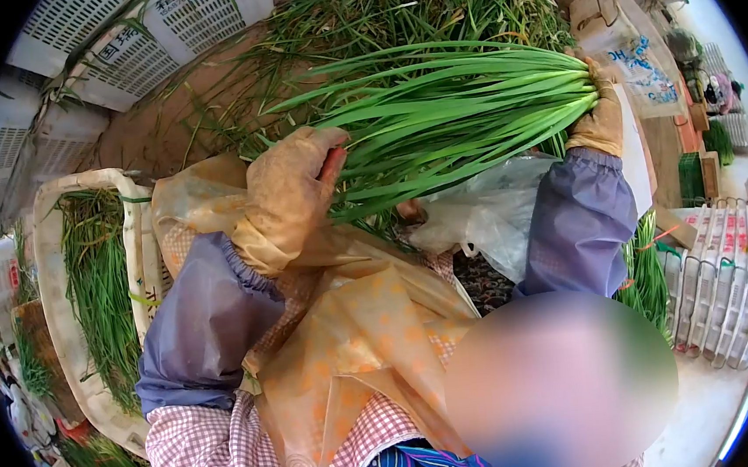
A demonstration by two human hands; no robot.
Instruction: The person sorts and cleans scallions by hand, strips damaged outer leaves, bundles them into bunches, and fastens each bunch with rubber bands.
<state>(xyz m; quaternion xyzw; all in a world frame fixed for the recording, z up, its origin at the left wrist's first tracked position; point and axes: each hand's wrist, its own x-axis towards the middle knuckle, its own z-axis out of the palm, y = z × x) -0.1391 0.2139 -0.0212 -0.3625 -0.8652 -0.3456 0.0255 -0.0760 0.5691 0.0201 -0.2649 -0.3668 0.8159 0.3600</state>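
Note:
A bunch of long, flat-leaved green chives (461, 108) stretches across in front of me, its leaves fanned out leftward. My right hand (598, 119), in a tan glove, is closed around the gathered pale end. My left hand (291, 187), also gloved, is beside the loose leaf tips with its fingers curled in. Reddish fingertips show there, but whatever lies between them is hidden. Below the bunch, a clear plastic bag (495, 211) lies over my lap. A yellowish plastic apron (346, 323) covers my front.
A large heap of loose greens (426, 5) lies ahead on the brown ground. At left stands a cream crate (51, 285) with more chives in it. White slatted crates (199, 23) line the far left. More chives (649, 286) and stacked white crates (721, 285) are at right.

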